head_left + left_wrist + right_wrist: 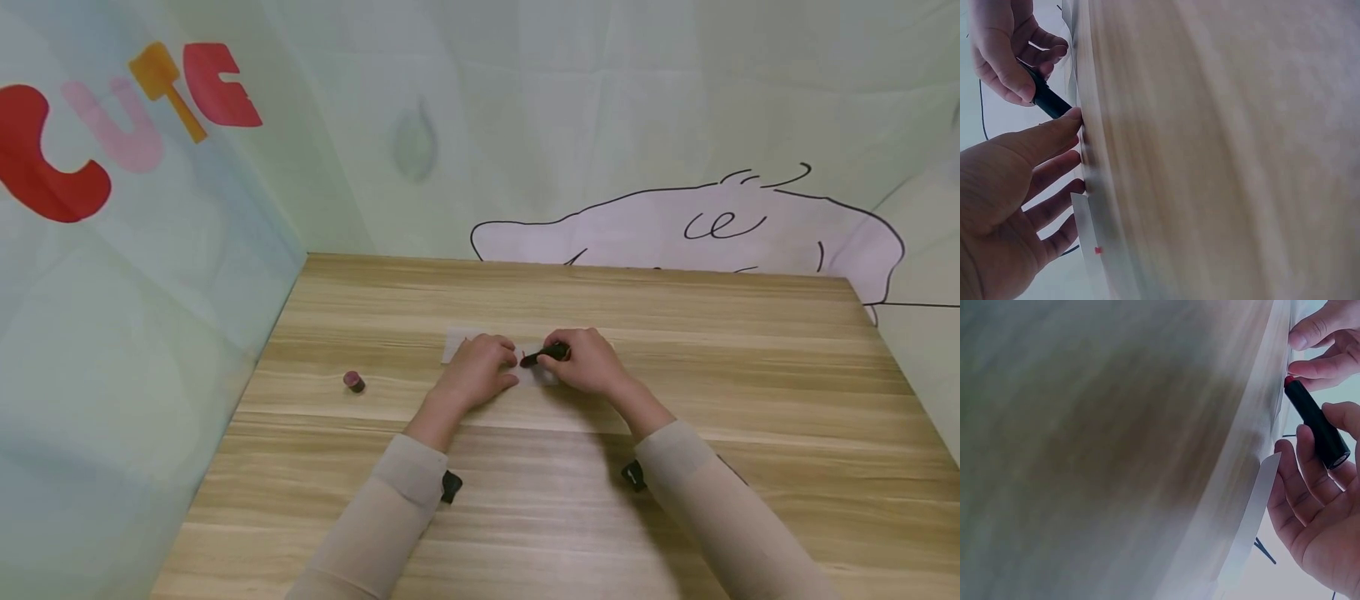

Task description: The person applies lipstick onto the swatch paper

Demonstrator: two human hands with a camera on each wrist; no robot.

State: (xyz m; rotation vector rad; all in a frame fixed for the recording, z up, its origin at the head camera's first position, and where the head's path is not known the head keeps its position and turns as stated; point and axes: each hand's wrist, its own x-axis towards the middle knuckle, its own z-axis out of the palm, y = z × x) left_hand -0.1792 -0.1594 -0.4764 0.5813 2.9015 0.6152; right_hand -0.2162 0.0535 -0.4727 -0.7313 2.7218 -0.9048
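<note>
A black lipstick [534, 359] with a red tip is pinched between the thumb and fingers of my right hand [588, 360]. In the right wrist view, the red end of the lipstick [1316, 422] points down at a strip of white paper [454, 343], at or very near its surface. My left hand [480, 367] rests on the paper just left of the lipstick, its fingers loosely bent and touching the sheet. Red marks show on the paper, and one red mark [1099, 250] stands near its end in the left wrist view. The hands hide much of the strip.
A small dark cylinder with a maroon top [354, 382], perhaps a cap, stands on the wooden table [525, 517] to the left. Fabric walls with printed letters [217, 83] and a line drawing [720, 225] enclose the table's left and far edges.
</note>
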